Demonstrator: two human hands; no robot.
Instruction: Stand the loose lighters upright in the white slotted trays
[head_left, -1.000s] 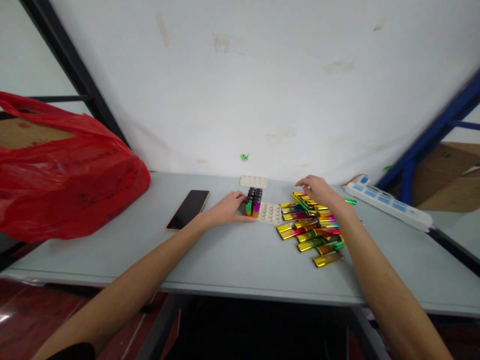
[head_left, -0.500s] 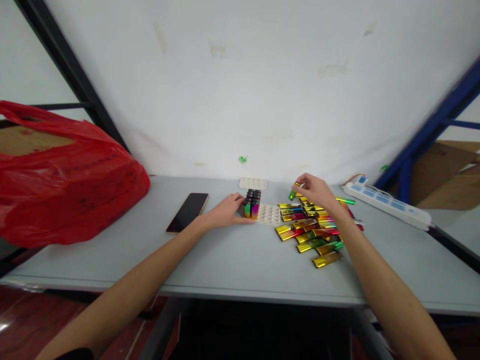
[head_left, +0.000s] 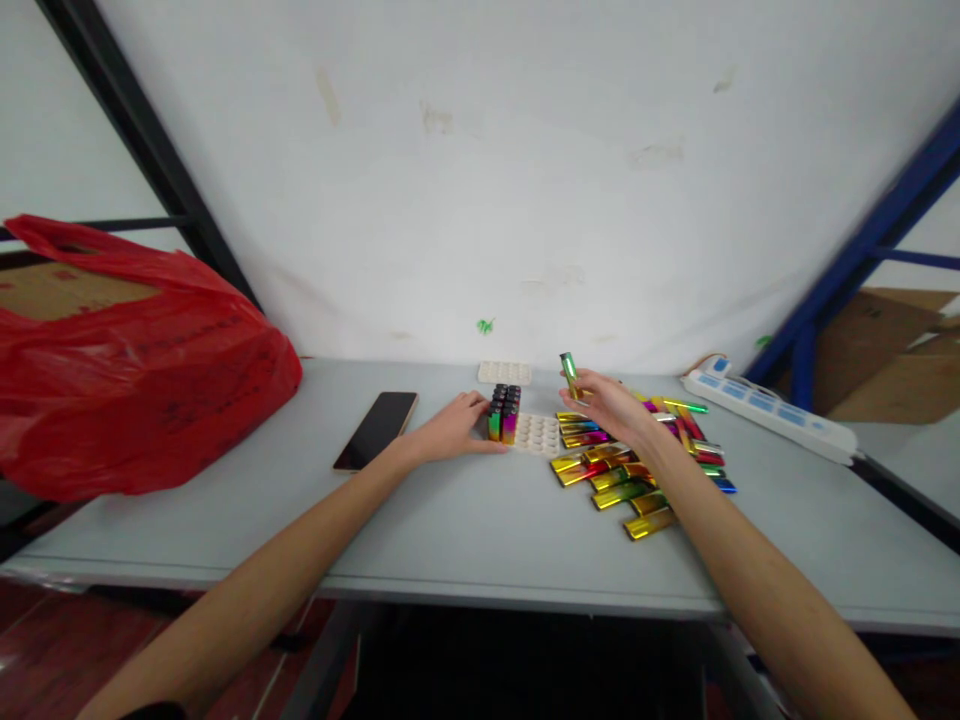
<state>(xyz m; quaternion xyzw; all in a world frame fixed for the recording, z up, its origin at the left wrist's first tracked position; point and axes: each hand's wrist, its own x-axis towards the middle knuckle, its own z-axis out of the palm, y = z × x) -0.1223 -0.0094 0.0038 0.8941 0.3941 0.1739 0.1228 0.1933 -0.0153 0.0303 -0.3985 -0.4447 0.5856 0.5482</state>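
My left hand [head_left: 451, 430] is at the left end of a white tray [head_left: 538, 434] with round holes. Its thumb lies along the tray's front edge and its fingers curl at the back, steadying it. Shiny multicoloured lighters [head_left: 509, 428] with black tops stand upright in rows at that end; the holes to the right are bare. Between the thumb and fingers of my right hand [head_left: 600, 402] is a green-gold lighter [head_left: 569, 372], raised above the table and tilted nearly upright. Below and right of this hand lies a loose pile of metallic lighters [head_left: 611, 475], partly hidden by my forearm.
A second white holed tray [head_left: 505, 372] lies near the wall. A dark phone [head_left: 377, 430] is left of my left hand. Farther left sits a red plastic bag [head_left: 142, 380]. On the right are a white power strip [head_left: 776, 407] and a cardboard box [head_left: 877, 350].
My right hand has moved left from the pile, turning the lighter from pointing down to nearly upright with its end up. My left hand stays at the tray.
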